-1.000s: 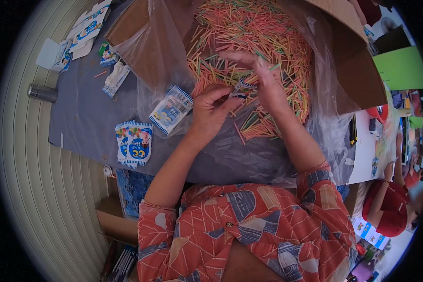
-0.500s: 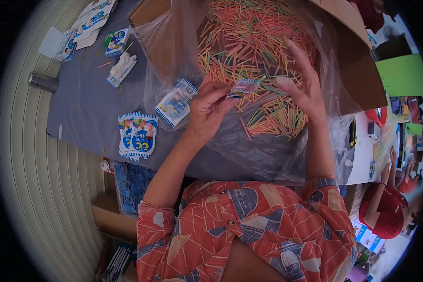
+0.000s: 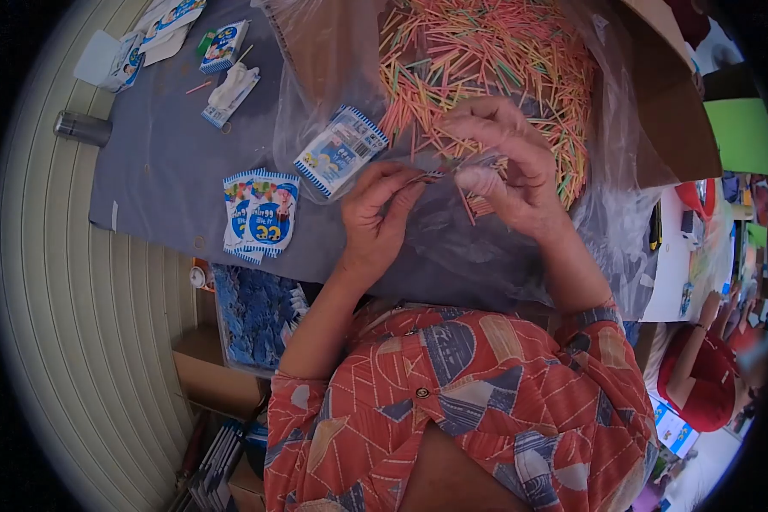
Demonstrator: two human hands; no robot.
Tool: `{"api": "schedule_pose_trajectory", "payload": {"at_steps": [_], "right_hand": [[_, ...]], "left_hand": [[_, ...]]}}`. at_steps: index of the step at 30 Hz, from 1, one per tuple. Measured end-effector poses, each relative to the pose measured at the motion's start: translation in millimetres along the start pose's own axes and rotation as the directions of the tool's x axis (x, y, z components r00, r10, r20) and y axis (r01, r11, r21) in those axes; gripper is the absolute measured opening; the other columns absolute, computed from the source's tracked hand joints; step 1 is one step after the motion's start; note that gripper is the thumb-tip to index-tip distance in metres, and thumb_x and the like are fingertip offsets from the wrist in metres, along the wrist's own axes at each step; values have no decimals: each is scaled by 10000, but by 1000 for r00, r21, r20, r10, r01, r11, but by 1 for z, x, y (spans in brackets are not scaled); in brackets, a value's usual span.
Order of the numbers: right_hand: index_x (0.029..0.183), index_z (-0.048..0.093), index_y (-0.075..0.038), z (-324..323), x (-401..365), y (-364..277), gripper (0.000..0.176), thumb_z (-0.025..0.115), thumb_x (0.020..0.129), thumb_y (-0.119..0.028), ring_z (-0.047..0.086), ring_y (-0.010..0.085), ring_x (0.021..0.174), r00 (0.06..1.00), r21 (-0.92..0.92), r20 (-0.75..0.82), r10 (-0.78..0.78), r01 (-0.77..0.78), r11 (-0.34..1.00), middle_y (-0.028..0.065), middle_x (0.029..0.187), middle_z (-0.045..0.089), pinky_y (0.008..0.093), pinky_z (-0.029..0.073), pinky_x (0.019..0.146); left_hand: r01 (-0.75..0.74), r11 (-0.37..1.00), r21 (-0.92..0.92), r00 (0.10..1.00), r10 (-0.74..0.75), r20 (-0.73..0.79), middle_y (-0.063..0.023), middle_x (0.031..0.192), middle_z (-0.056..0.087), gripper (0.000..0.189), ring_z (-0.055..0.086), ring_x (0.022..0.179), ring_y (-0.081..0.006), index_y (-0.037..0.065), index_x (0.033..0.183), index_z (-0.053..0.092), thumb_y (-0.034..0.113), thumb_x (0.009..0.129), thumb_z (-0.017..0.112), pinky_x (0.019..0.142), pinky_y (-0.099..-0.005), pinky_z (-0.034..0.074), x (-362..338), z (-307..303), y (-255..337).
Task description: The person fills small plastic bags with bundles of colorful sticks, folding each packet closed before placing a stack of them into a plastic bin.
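Note:
My left hand point(image 3: 378, 213) pinches a small printed packet point(image 3: 439, 173) by its edge. My right hand point(image 3: 505, 166) is closed on a bunch of coloured sticks point(image 3: 478, 205) and meets the packet's other side. Both hands hover over clear plastic sheeting point(image 3: 452, 256) that lines an open cardboard box point(image 3: 670, 102). A big heap of thin pink, green and yellow sticks point(image 3: 486, 51) fills the box just beyond my fingers. Whether any sticks are inside the packet is hidden by my fingers.
Blue-and-white packets lie on the grey cloth: one point(image 3: 341, 152) by the plastic, a pair point(image 3: 262, 213) to the left, more at the far left point(image 3: 224, 47). A metal cylinder point(image 3: 82, 128) rests at the cloth's left edge. A person in red point(image 3: 712, 384) sits at right.
My right hand left the stick heap and came back to the packet with sticks in its grip. My left hand kept hold of the packet. The camera tilted slightly downward.

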State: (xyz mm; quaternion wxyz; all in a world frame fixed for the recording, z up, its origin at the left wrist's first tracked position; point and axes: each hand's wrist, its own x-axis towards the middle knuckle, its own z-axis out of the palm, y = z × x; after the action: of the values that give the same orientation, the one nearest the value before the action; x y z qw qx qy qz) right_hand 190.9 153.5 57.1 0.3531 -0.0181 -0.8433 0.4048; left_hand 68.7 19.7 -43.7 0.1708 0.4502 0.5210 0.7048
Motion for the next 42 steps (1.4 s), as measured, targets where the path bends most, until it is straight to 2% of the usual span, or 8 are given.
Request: {"api": "schedule_pose_trajectory", "payload": {"at_steps": [5, 11, 13, 26, 32, 38, 41, 42], "right_hand": [[1031, 690, 13, 2, -13, 12, 250, 697, 781, 18, 664, 244, 847, 925, -211, 351, 147, -75, 975, 93, 957, 682, 338, 528, 777], [957, 716, -34, -7, -9, 12, 230, 670, 763, 80, 674, 195, 780, 950, 205, 307, 53, -121, 971, 90, 867, 695, 311, 520, 663], [958, 713, -27, -12, -17, 5, 240, 670, 755, 95, 678, 189, 769, 877, 194, 287, 384, -446, 874, 100, 910, 707, 301, 521, 649], [904, 684, -37, 12, -1, -23, 276, 675, 630, -7, 607, 270, 793, 939, -198, 269, -217, 274, 941, 86, 857, 572, 372, 499, 662], [1001, 692, -37, 16, 4, -23, 404, 637, 615, 68, 612, 256, 765, 922, -139, 322, -213, 269, 953, 78, 876, 609, 376, 489, 705], [1001, 688, -43, -16, -20, -11, 283, 680, 725, 19, 635, 297, 869, 976, -102, 165, 144, -128, 987, 112, 959, 638, 396, 517, 738], [1017, 687, -40, -38, -38, 14, 288, 652, 734, 7, 644, 306, 934, 924, -569, 284, 258, -55, 820, 131, 998, 649, 383, 539, 761], [977, 686, -33, -41, -43, 21, 243, 648, 738, -6, 646, 312, 922, 923, -660, 260, 285, -46, 750, 131, 985, 643, 390, 541, 761]], "left_hand": [[68, 989, 134, 990, -84, 112, -116, 951, 653, 216, 653, 861, -222, -17, 1010, 683, -27, 798, 723, 744, -290, 509, -6, -4, 10], [36, 969, 245, 987, -73, 144, -127, 988, 658, 308, 656, 889, -257, -21, 1024, 679, -94, 726, 677, 776, -311, 512, -18, -26, 6], [14, 974, 224, 989, -46, 137, -128, 998, 661, 336, 655, 893, -259, -20, 1022, 681, -112, 700, 660, 781, -313, 513, -18, -29, 6], [-118, 976, 181, 987, 96, 127, -142, 1038, 663, 422, 652, 931, -280, -29, 1068, 671, -118, 656, 660, 822, -331, 509, -18, -25, 11], [-101, 978, 183, 992, 84, 94, -145, 1057, 658, 411, 655, 946, -278, -25, 1065, 676, -111, 664, 671, 827, -329, 511, -20, -28, 14], [-25, 997, 80, 999, 23, 24, -133, 1047, 664, 347, 658, 944, -237, -27, 1028, 676, -102, 691, 710, 817, -315, 515, -30, -35, 7], [325, 860, -392, 890, -419, -180, -107, 1020, 675, 246, 641, 935, -199, -14, 984, 675, -130, 769, 702, 823, -309, 506, -33, -29, 14], [71, 997, -29, 994, -73, -81, -86, 1001, 676, 265, 636, 932, -170, -16, 1002, 669, -131, 766, 708, 813, -289, 504, -23, -35, 11]]}}
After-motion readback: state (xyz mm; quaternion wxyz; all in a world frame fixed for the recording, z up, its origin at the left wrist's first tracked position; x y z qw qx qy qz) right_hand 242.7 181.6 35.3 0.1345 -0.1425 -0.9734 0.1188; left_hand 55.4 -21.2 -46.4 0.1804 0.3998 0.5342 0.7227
